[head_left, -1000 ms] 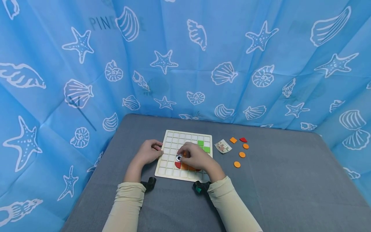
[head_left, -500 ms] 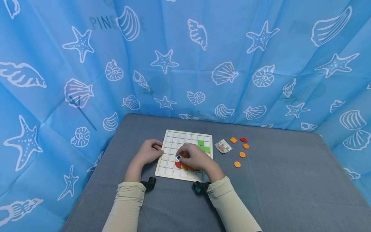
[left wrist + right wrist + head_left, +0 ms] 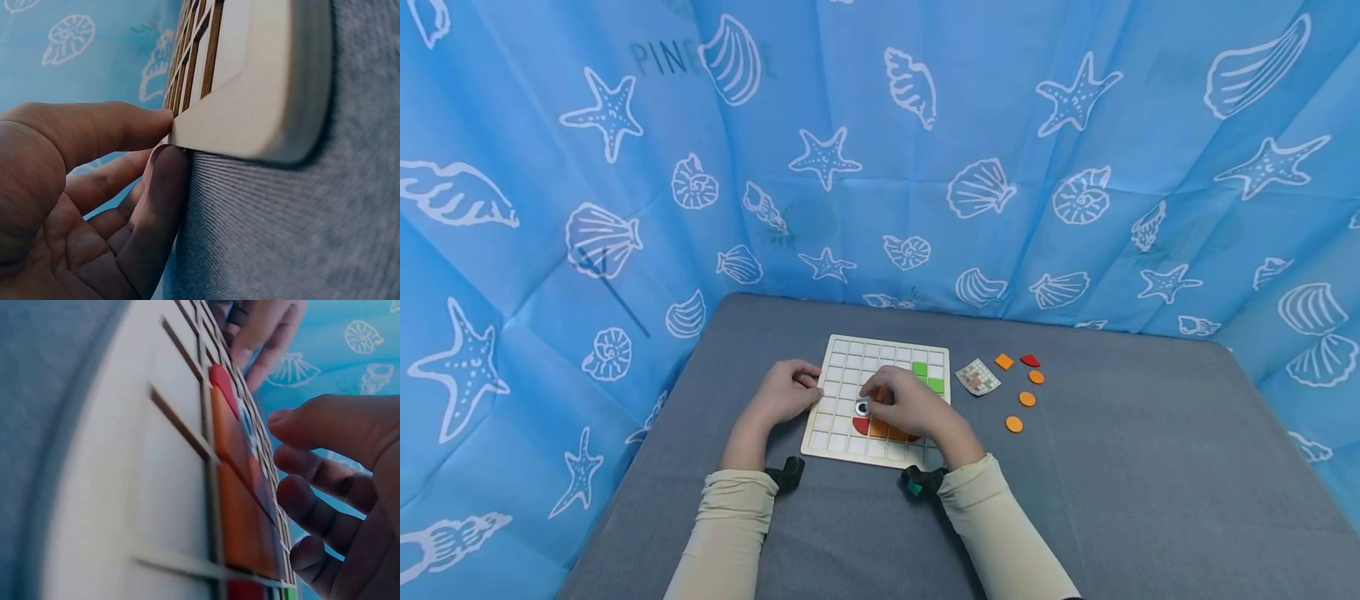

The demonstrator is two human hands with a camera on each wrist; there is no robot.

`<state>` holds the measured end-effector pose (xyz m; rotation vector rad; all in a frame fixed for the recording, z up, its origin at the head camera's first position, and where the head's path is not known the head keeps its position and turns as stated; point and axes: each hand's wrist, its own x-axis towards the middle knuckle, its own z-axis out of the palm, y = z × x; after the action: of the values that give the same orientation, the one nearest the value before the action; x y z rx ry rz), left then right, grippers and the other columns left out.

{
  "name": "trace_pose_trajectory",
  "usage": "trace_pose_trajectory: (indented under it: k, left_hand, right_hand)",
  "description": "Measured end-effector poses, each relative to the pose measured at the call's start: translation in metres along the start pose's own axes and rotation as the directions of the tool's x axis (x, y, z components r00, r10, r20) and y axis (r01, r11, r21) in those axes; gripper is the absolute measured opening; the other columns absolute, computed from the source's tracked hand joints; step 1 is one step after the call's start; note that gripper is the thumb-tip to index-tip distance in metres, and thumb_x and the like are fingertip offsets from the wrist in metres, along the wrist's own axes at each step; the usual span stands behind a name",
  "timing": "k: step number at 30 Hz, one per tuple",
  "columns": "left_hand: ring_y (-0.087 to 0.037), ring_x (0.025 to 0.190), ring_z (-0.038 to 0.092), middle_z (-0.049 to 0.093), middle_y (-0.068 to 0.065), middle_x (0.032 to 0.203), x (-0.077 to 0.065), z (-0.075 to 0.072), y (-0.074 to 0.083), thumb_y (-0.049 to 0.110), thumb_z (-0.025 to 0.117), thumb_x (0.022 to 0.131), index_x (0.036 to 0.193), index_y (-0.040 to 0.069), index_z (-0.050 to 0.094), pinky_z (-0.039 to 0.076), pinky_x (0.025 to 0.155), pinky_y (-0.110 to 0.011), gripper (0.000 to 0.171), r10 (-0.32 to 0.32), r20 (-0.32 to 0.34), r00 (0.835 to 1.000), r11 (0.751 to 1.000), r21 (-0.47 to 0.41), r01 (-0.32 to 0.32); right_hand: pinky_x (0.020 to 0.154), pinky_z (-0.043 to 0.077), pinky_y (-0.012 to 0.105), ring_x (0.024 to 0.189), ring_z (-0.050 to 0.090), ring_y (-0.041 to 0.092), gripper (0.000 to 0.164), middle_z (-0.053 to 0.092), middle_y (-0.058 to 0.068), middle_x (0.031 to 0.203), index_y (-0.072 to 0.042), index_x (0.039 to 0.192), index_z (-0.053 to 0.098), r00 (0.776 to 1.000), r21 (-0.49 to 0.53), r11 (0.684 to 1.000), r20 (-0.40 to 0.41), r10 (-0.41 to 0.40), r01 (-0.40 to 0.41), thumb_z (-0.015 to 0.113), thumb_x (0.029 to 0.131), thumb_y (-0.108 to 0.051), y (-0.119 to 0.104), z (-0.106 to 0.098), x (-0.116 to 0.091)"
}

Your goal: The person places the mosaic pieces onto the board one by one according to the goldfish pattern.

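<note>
At the left, the left hand (image 3: 786, 392) pinches the side of the gridded board (image 3: 841, 347), thumb on the rim and a fingertip against the edge; this grip should steady the board against the grey table (image 3: 1150, 467) without lifting or turning it. Further right, the eye piece (image 3: 861, 407) lies on the board, directly beyond the red piece (image 3: 860, 425) in the nearer row; the step in hand looks like settling it in its cell, best done with light, even pressure until it sits flat, without nudging the orange pieces (image 3: 878, 428) alongside. Over them, the right hand (image 3: 910, 402) has its grip apart, fingers loosely bent and nothing visibly held; whether a fingertip touches the eye piece, I cannot tell. Lifting it straight up would spare the green pieces (image 3: 920, 369) beyond. The picture card (image 3: 977, 377) lies just off the board's right side as a likely layout check, short of the loose orange discs (image 3: 1026, 400). As for writing, the curtain (image 3: 880, 225) shows faint letters at upper left, "PIN", then a blurred stretch ending in what may be E; a paler mark at upper right is illegible, and no brand can be read.
</note>
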<state>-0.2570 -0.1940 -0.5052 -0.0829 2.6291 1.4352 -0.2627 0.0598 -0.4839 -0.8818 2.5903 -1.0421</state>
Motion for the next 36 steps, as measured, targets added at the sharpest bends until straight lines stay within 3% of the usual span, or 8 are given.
trace_pose_trajectory:
  k: [5, 11, 16, 22, 31, 36]
  left_hand:
    - [-0.02, 0.078, 0.064, 0.067, -0.013, 0.1, 0.0, 0.0, -0.001, 0.01, 0.074, 0.095, 0.129, 0.001, 0.07, 0.055, 0.07, -0.035, 0.035, 0.001, 0.002, 1.0, 1.0, 0.003, -0.001]
    - [-0.02, 0.079, 0.064, 0.067, -0.013, 0.101, 0.0, 0.001, -0.002, 0.01, 0.075, 0.096, 0.13, 0.002, 0.07, 0.055, 0.071, -0.034, 0.036, 0.002, 0.006, 1.0, 1.0, 0.006, -0.002]
    - [-0.019, 0.078, 0.065, 0.068, -0.013, 0.1, -0.001, 0.001, 0.0, 0.009, 0.074, 0.095, 0.129, 0.001, 0.07, 0.054, 0.071, -0.034, 0.036, 0.007, 0.008, 1.0, 1.0, -0.003, -0.007]
    - [-0.017, 0.076, 0.065, 0.068, -0.013, 0.101, -0.002, 0.001, 0.002, 0.007, 0.073, 0.094, 0.13, 0.0, 0.07, 0.055, 0.071, -0.033, 0.036, 0.01, 0.015, 1.0, 1.0, -0.016, -0.01]
    - [-0.018, 0.079, 0.065, 0.068, -0.013, 0.102, -0.001, 0.0, -0.001, 0.008, 0.073, 0.095, 0.13, 0.001, 0.07, 0.055, 0.074, -0.035, 0.036, 0.01, 0.016, 1.0, 1.0, -0.003, -0.01]
    - [-0.018, 0.079, 0.064, 0.069, -0.012, 0.101, 0.0, 0.001, -0.002, 0.008, 0.073, 0.095, 0.13, 0.001, 0.07, 0.054, 0.072, -0.034, 0.036, 0.014, 0.005, 1.0, 1.0, 0.002, -0.014]
  right_hand:
    - [0.073, 0.052, 0.03, 0.083, 0.06, 0.014, 0.018, 0.072, 0.005, 0.109, -0.007, 0.116, 0.078, 0.999, 0.028, 1.0, -0.052, -0.006, 0.007, 0.071, 0.102, -0.013, 0.008, -0.012, -0.005]
    - [0.073, 0.053, 0.034, 0.089, 0.064, 0.02, 0.021, 0.071, 0.008, 0.114, -0.005, 0.119, 0.077, 0.989, 0.067, 0.997, -0.142, 0.046, -0.037, 0.071, 0.102, -0.015, 0.023, -0.036, -0.016]
    - [0.07, 0.051, 0.036, 0.089, 0.062, 0.023, 0.022, 0.07, 0.012, 0.114, -0.003, 0.12, 0.077, 0.967, 0.052, 0.995, -0.235, 0.095, -0.085, 0.071, 0.102, -0.014, 0.044, -0.059, -0.028]
    - [0.068, 0.051, 0.035, 0.09, 0.063, 0.025, 0.025, 0.07, 0.015, 0.119, -0.003, 0.123, 0.075, 0.926, 0.019, 0.981, -0.327, 0.189, -0.194, 0.071, 0.102, -0.017, 0.072, -0.089, -0.048]
    - [0.075, 0.052, 0.035, 0.096, 0.065, 0.031, 0.031, 0.07, 0.022, 0.123, 0.0, 0.126, 0.073, 0.888, 0.01, 0.963, -0.384, 0.253, -0.27, 0.071, 0.103, -0.02, 0.104, -0.119, -0.074]
    - [0.072, 0.053, 0.035, 0.091, 0.064, 0.029, 0.032, 0.069, 0.024, 0.125, 0.001, 0.128, 0.072, 0.889, 0.014, 0.953, -0.358, 0.287, -0.302, 0.07, 0.104, -0.02, 0.112, -0.124, -0.078]
